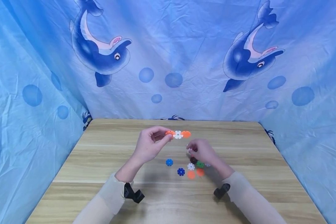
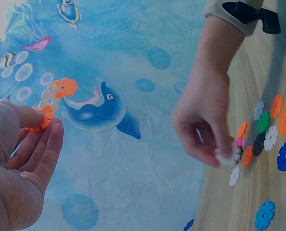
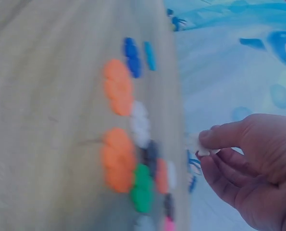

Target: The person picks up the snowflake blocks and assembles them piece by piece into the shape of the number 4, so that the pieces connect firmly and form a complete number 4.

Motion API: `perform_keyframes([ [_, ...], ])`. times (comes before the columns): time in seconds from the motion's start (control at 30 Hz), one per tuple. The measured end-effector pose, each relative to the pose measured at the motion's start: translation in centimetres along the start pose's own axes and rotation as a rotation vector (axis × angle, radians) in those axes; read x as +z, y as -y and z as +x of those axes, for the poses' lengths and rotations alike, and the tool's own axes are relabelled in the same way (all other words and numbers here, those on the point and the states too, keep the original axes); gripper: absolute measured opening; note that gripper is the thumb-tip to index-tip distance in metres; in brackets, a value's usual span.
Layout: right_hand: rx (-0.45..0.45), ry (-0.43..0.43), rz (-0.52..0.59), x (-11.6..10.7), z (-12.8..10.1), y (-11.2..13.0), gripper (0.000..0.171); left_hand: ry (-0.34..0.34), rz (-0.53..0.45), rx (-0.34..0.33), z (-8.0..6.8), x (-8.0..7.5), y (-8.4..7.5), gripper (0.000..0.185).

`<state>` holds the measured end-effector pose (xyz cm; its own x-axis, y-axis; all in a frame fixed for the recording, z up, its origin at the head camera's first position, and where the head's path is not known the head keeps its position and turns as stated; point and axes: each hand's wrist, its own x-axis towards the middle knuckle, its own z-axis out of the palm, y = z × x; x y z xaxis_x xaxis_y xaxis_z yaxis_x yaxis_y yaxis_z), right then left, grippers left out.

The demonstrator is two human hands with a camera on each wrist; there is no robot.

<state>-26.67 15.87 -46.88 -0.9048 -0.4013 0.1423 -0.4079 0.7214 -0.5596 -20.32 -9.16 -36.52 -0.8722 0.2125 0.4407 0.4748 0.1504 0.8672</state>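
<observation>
— Snowflake-disc chain (image 1: 178, 134): three joined plastic discs, orange, white, orange. Where is it?

— Above the wooden table (image 1: 106, 161), off the surface. The left hand (image 1: 149, 144) pinches the orange end disc between thumb and fingertips (the left wrist view shows that disc at the thumb, with the white and second orange disc standing out beyond it).

— Second item?

— White disc (image 2: 225, 157), single. The right hand (image 1: 203, 151) pinches it at the fingertips, fingers curled narrow, just above the loose pile. In the head view the disc is mostly hidden behind the fingers; the right wrist view shows it only as a pale blur at the thumb tip.

— Loose stock on the table?

— Light blue disc (image 1: 169, 162) and dark blue disc (image 1: 180, 171), lying apart from each other. White, green and two orange discs cluster just beside the right hand, with a dark one half covered by it. The left wrist view adds a pink piece among them, too small to make out well.

— Any brands, labels, writing?

— No readable writing on any item. The blue cloth backdrop (image 1: 184, 46) carries printed dolphins and bubbles only.

— Other limits on view?

— The right wrist view is badly blurred, so disc edges and slots cannot be told. Both forearms are cut off at the lower frame edge, each with a black wrist mount (image 1: 133, 193).
</observation>
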Motion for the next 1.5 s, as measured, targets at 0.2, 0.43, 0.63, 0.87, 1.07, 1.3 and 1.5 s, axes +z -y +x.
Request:
perform_keyframes([
  [0.2,0.041,-0.096,0.150,-3.3,-0.8,1.1,0.016,-0.003,0.005,-0.005,0.1,0.0,0.1,0.012],
  [0.43,-0.015,-0.247,0.455,-7.9,-2.6,3.5,0.029,0.000,-0.003,-0.012,0.0,0.1,0.1,0.013],
  [0.63,0.057,-0.187,0.688,-10.0,-3.8,5.8,0.037,-0.014,0.011,-0.003,0.0,0.2,0.0,0.013],
  [0.87,0.113,-0.102,0.835,-10.2,-4.2,7.1,0.034,-0.013,0.010,0.020,0.0,0.4,-0.1,0.012],
  [1.07,0.123,-0.080,0.872,-9.8,-3.9,7.0,0.032,-0.003,0.004,0.037,0.0,0.6,0.2,0.013],
  [1.3,0.150,-0.080,0.806,-9.8,-3.8,7.0,0.035,-0.013,0.052,0.062,0.0,0.8,0.3,0.012],
  [1.5,0.146,-0.066,0.848,-10.0,-3.9,7.0,0.026,-0.017,0.079,0.114,-0.1,1.0,0.4,0.011],
])
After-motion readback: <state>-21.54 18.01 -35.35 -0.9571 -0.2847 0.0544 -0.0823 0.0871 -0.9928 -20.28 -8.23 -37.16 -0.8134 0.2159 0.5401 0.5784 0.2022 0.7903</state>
